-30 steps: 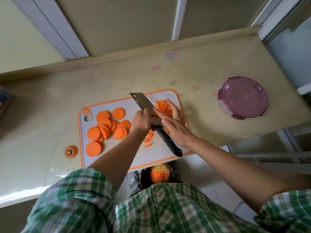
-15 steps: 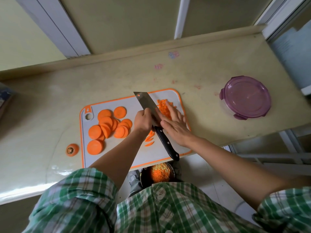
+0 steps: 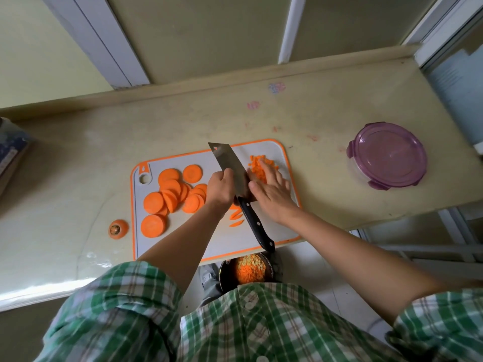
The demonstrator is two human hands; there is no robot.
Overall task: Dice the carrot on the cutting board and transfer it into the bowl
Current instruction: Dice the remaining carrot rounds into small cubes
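A grey cutting board [image 3: 222, 239] with an orange rim lies at the counter's near edge. Round carrot slices [image 3: 170, 197] are piled on its left half, with a few thin slivers [image 3: 236, 220] near the middle. A small heap of diced carrot [image 3: 257, 165] sits at the board's far right. My left hand [image 3: 222, 189] grips the back of the cleaver [image 3: 230, 165] blade, whose black handle points toward me, unheld. My right hand [image 3: 274, 190] lies flat, fingers straight on the diced heap beside the blade. A dark bowl [image 3: 224, 273] holding diced carrot sits below the counter edge.
A carrot top [image 3: 118, 229] lies on the counter left of the board. A purple-lidded round container [image 3: 386, 155] stands at the right. The counter's front edge runs just under the board, and a wall ledge closes the back.
Both hands and the cleaver stay almost in place. The blade and my right fingers have closed in slightly on the diced heap.
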